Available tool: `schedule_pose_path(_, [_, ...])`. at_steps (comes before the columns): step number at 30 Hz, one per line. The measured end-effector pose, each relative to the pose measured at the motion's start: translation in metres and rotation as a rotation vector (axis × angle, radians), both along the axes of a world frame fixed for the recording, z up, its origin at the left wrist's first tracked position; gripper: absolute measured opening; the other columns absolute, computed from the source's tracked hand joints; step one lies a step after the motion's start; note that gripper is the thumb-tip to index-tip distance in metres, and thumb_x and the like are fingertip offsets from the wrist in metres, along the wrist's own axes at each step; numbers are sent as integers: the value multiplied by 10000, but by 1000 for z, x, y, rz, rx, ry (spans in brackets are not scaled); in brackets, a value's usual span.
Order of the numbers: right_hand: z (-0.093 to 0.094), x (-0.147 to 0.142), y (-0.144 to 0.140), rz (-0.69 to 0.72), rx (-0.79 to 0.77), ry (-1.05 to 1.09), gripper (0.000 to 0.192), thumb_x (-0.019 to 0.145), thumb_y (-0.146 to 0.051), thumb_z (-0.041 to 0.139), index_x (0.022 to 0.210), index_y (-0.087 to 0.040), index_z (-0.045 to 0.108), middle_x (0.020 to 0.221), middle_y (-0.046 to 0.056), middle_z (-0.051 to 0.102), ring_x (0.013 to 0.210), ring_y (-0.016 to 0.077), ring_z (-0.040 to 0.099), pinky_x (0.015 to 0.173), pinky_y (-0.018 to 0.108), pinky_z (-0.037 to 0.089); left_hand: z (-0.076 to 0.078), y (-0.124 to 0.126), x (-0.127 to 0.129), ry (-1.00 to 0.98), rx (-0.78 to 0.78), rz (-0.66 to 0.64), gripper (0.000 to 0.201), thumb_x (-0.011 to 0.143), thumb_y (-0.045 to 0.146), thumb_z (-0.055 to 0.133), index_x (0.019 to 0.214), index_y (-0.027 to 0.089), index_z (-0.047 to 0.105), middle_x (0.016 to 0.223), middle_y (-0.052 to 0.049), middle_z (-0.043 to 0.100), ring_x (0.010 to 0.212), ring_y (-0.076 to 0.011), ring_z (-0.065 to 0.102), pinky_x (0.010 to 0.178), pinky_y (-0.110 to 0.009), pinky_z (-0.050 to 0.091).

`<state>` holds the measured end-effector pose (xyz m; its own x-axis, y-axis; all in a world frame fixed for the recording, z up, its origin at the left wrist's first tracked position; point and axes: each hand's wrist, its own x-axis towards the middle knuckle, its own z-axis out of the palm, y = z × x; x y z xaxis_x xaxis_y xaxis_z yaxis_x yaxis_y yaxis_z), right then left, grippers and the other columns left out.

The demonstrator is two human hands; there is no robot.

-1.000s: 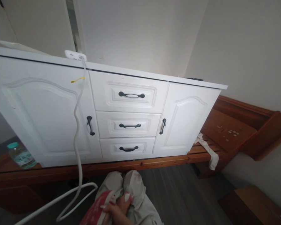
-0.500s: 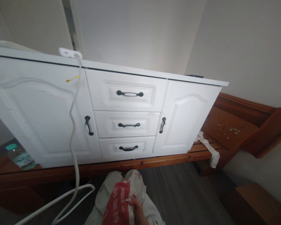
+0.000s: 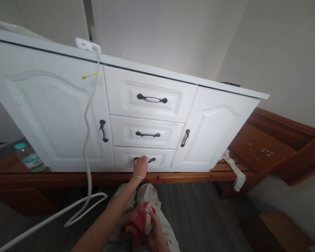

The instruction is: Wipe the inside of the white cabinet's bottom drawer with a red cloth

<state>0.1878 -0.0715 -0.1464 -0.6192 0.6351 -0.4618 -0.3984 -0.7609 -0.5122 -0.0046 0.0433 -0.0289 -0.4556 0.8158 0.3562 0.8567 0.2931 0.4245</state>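
My left hand [image 3: 141, 166] is closed around the dark handle [image 3: 152, 160] of the bottom drawer [image 3: 122, 157], and a thin bracelet circles its wrist. That drawer sits flush in the white cabinet [image 3: 52, 115]. Low in front of my knees, my right hand [image 3: 152, 227] grips a bunched red-and-cream cloth [image 3: 139, 218]. Some of its fingers are hidden by the fabric. Above the bottom drawer are the middle drawer [image 3: 123, 134] and the top drawer [image 3: 118, 84], both closed.
A white cable [image 3: 87, 140] hangs from a power strip [image 3: 88, 44] down the cabinet's left front. On the wooden bench [image 3: 189, 177] stand a plastic bottle [image 3: 28, 159] at left and a draped white cloth [image 3: 236, 173] at right. A cardboard box [image 3: 280, 231] lies lower right.
My left hand has come into view and taken hold of the bottom drawer's handle. The red cloth, spread out before, is now bunched in my right hand. The view has shifted slightly.
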Motion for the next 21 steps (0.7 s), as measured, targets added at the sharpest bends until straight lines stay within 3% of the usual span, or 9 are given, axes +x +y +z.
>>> schedule_pose_path(4, [-2, 4, 3, -37, -70, 13, 318, 546, -431, 822, 785, -245, 725, 772, 30, 750, 714, 244, 698, 717, 420, 586, -9, -1, -2, 20, -34, 5, 276, 986, 163, 403, 1061, 160, 669, 1013, -121, 741, 1062, -292, 652, 1023, -465, 373])
schedule_pose_path(9, [28, 18, 5, -75, -8, 2, 336, 549, -431, 826, 844, -293, 742, 972, 34, 785, 935, 309, 734, 809, 483, 584, -5, -16, 5, 37, -36, -17, 264, 979, 153, 422, 1059, 175, 673, 1014, -97, 744, 1061, -270, 654, 1017, -442, 364])
schedule_pose_path(12, [52, 32, 1, -80, 17, 22, 337, 553, -442, 825, 857, -315, 753, 1078, 42, 778, 1041, 346, 717, 823, 530, 579, -10, -43, 23, 50, -20, -28, 273, 980, 148, 419, 1073, 180, 673, 1040, -89, 743, 1062, -258, 652, 1014, -434, 360])
schedule_pose_path(16, [78, 52, -8, -36, 47, 81, 358, 574, -507, 808, 858, -292, 777, 971, 78, 784, 1028, 374, 716, 847, 567, 571, -30, -86, 52, 63, 54, -24, 279, 957, 132, 445, 1083, 187, 687, 1070, -85, 753, 1049, -252, 658, 993, -430, 367])
schedule_pose_path(21, [117, 63, -19, -50, 132, 175, 462, 503, -500, 838, 860, -214, 775, 937, 122, 770, 1047, 391, 696, 896, 558, 556, -58, -129, 79, 89, 80, -12, 252, 892, 133, 533, 1013, 206, 741, 956, -71, 781, 978, -284, 694, 936, -438, 423])
